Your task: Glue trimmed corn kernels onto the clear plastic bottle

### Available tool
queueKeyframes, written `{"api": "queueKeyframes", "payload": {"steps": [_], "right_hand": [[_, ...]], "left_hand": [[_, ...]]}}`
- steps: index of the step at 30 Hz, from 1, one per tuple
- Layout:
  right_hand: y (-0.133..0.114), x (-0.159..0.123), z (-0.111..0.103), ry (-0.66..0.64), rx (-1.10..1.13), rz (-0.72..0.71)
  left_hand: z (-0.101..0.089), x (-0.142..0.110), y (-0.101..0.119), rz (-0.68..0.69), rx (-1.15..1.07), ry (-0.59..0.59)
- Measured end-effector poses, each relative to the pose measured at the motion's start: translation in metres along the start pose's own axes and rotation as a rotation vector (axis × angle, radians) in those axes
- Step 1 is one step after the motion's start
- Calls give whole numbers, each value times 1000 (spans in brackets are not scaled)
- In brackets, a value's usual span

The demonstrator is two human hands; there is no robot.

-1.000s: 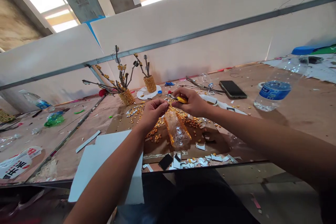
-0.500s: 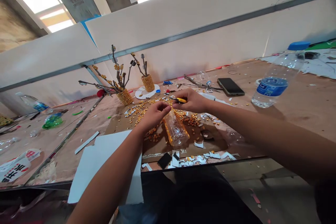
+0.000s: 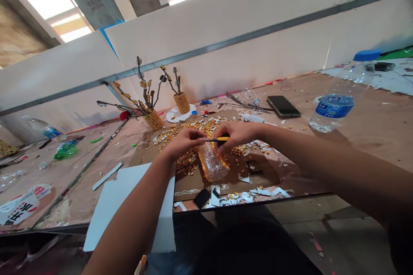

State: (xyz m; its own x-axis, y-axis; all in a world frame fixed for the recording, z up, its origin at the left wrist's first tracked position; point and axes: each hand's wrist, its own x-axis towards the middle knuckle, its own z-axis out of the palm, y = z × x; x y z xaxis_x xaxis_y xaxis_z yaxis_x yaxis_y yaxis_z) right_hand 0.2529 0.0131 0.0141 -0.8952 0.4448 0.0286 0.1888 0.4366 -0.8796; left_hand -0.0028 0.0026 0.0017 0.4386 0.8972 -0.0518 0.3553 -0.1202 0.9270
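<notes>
My right hand (image 3: 230,134) is closed around a slim yellow-handled tool (image 3: 222,139), whose thin dark end points left. The fingertips of my left hand (image 3: 189,141) are pinched together at that end; whatever small thing they hold is too small to make out. Below both hands, a clear plastic bottle (image 3: 214,164) with orange-yellow stuff along its sides lies tilted on a sheet of cardboard (image 3: 266,172). Its far end is partly hidden by the hands. Loose corn kernels (image 3: 180,129) are scattered around it.
Two kernel-covered pots (image 3: 153,119) with twigs stand at the back. A phone (image 3: 284,106) and a water bottle (image 3: 334,109) are on the right. White scraps (image 3: 245,197) line the front edge; a white board (image 3: 129,189) overhangs it under my left forearm.
Both hands have come down slightly toward me, over the clear bottle. The yellow-handled tool has turned level, with its end now at my left fingertips.
</notes>
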Motion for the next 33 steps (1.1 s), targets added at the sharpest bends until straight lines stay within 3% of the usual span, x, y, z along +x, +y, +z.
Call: {"api": "queueKeyframes", "payload": {"steps": [33], "right_hand": [[3, 3, 5, -102, -140, 30]], "left_hand": [[-3, 1, -2, -55, 45, -35]]}}
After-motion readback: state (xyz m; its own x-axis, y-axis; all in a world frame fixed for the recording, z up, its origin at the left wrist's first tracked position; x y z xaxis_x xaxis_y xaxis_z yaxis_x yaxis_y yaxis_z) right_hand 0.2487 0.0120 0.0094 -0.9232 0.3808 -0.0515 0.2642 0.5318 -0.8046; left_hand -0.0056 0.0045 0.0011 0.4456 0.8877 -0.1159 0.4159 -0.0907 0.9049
